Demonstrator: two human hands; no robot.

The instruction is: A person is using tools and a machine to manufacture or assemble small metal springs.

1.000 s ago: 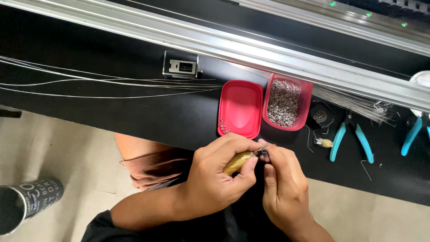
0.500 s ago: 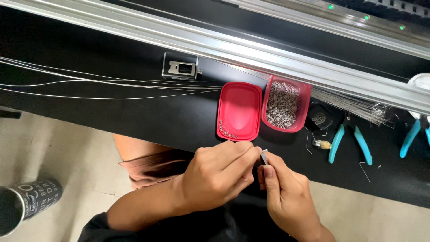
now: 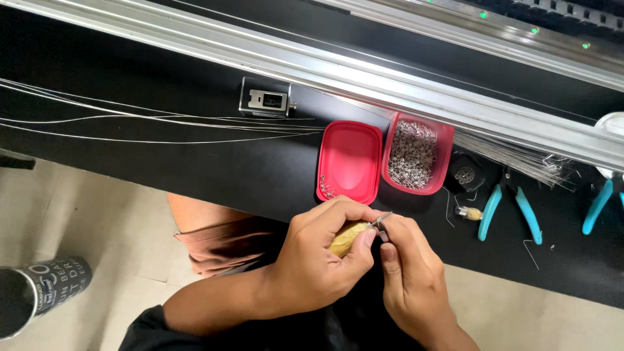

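Taking the open red box of small metal pieces as my marker, and starting far to its left, thin steel wires lie fanned along the black surface, with a small square metal block sitting just above their near ends. Next to the box on its left side lies its red lid, turned up, with a few loose pieces in its lower corner. Below the lid my left hand is curled shut around a yellow-brown handle; half a second ago my fingers covered that handle completely, and now it shows again between thumb and forefinger, as it did a second ago, so I have rolled my grip back. At its tip, directly below the box, is a small grey metal piece, and my right hand pinches it between thumb and forefinger, the other fingers folded. Both hands have stayed in the same spot off the surface's near edge, so I judge I am working this one piece on the tool and have not let it go. To the right of the box lie teal-handled pliers, and a second teal pair farther right.
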